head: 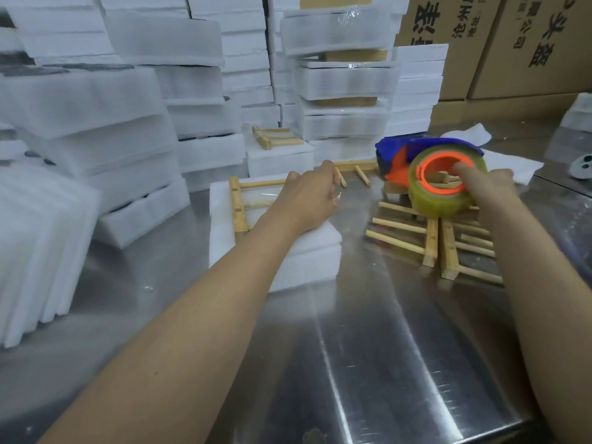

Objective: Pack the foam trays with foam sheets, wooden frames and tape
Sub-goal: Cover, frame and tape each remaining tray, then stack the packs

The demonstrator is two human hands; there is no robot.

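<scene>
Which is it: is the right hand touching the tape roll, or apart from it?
Touching. The head view shows a finger of the right hand hooked through the orange core of the tape roll, holding it above the wooden frames.

The left hand (307,200) hides its own fingertips and covers the right part of the wooden frame (238,206); whether it pinches anything cannot be told. The tape roll (448,200) is motion-blurred and hides most of the right hand (495,184), of which one finger (464,171) shows through the core. The pile of wooden frames (432,238) beneath is blurred and partly covered. The cardboard boxes (512,43) are cut by the top edge, the foam sheets (32,251) by the left. A small white object (583,166) at the right edge is unidentifiable.
</scene>
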